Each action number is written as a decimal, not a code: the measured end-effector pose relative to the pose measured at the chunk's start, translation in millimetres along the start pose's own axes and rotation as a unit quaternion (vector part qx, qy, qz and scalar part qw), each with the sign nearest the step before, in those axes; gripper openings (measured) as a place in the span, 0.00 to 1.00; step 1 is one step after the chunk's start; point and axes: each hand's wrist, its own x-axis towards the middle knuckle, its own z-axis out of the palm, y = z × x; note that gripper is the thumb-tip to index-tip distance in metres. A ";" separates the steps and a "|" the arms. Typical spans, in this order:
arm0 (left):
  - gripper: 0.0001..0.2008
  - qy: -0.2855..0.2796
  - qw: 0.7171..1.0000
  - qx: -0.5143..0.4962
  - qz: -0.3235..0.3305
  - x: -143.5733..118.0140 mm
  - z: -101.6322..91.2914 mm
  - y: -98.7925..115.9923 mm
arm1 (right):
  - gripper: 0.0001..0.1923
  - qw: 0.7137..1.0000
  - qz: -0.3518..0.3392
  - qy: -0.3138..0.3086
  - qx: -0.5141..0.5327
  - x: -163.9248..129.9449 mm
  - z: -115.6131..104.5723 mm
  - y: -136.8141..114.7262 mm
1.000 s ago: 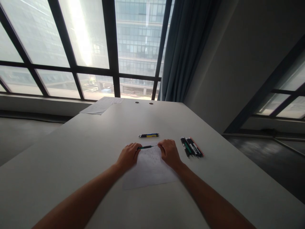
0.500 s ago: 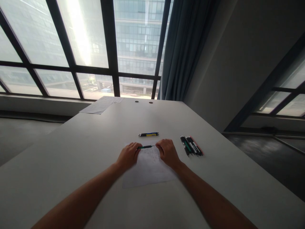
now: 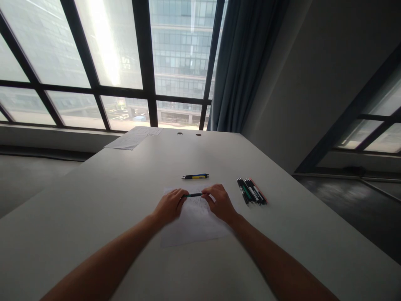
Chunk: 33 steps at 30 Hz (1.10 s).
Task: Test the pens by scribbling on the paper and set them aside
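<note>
Both hands pinch one green pen (image 3: 192, 195) level above a sheet of paper (image 3: 194, 223) on the white table (image 3: 94, 217): left hand (image 3: 169, 205) at one end, right hand (image 3: 219, 202) at the other. A yellow-and-blue pen (image 3: 195, 176) lies just beyond, a cluster of pens (image 3: 252, 191) to the right.

Green pen (image 3: 192, 195) between both hands

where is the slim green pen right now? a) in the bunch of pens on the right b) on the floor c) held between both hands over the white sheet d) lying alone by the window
c: the slim green pen spans between the left hand and right hand, above the white paper sheet.
</note>
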 end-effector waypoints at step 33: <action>0.10 -0.008 0.999 0.026 -0.024 -0.2 -1.7 1.7 | 0.03 0.983 0.149 -0.011 0.104 -2.7 -2.9 10.3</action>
